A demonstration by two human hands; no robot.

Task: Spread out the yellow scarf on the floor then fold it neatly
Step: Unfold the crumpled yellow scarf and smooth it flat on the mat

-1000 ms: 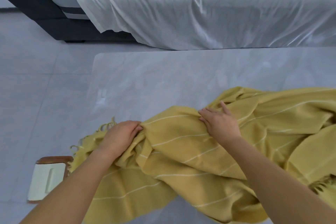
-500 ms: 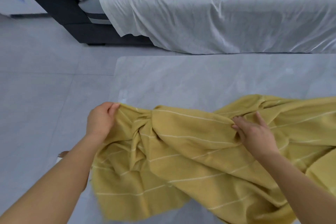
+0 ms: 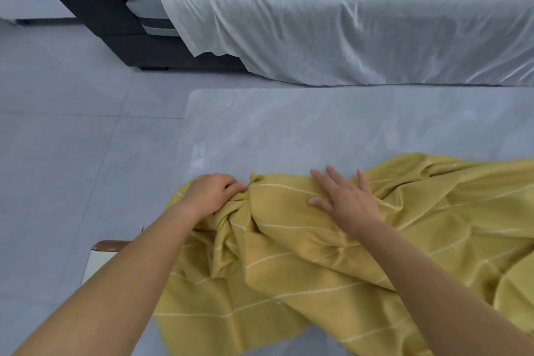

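Scarf (image 3: 332, 254) bunched under left fingers (image 3: 235, 186)

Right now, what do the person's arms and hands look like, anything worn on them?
Both forearms are bare as far as the frame shows, with no sleeves in view. The left hand and right hand show no gloves, rings, watch or bracelets.

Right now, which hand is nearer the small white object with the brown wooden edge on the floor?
Left. The left hand bunches the striped yellow scarf above and right of the white object with the brown wooden edge; the right hand lies flat on the scarf, farther right.
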